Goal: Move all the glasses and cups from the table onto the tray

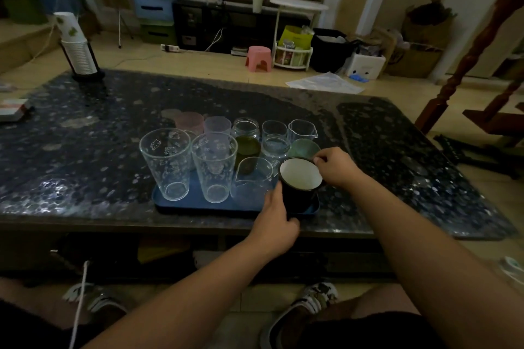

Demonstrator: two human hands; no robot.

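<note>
Both hands [279,218] grip mug [300,183], hiding tray [181,202] corner.

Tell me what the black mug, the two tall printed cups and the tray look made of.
Black mug: probably enamelled metal, glossy black outside, white inside, thin rim. Tall printed cups: clear glass or plastic, see-through with white prints. Tray: likely matte blue plastic.

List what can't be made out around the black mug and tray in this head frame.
- Black mug: its handle, head view, covered by the right hand.
- Mug base: whether it rests on the blue tray, hidden by the left hand.
- Tray's far edge: hidden behind the glasses standing on it.
- Back row, such as the pink cup: on tray or table, unclear; dim and blurred.
</note>
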